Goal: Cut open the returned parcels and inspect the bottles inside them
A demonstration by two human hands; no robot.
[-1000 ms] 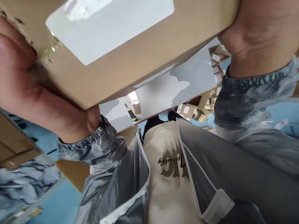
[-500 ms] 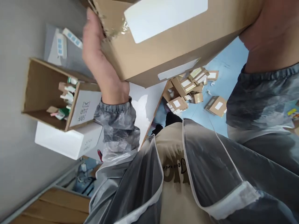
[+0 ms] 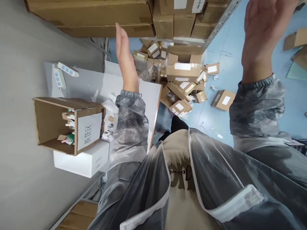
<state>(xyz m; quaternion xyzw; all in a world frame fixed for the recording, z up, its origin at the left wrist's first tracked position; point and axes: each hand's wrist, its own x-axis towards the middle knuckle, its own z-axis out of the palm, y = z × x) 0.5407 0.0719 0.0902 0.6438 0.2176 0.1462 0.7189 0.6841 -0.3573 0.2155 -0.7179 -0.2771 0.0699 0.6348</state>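
My sleeves (image 3: 130, 127) are a see-through smoky grey with white edging, over a cream top printed with brown lettering (image 3: 178, 174). The floor (image 3: 263, 105) is pale blue, scattered with brown cardboard boxes (image 3: 184, 76) wearing white labels. The worktop (image 3: 144, 95) is white with a wood-brown edge. A brown open box (image 3: 55, 123) carries a white sign with black characters, above a plain white box (image 3: 81, 159).

The person wears a translucent grey plastic raincoat (image 3: 216, 166) with white-trimmed edges and elastic-cuffed sleeves (image 3: 130, 95), open over a cream shirt (image 3: 178, 172) printed with dark lettering at lower centre.
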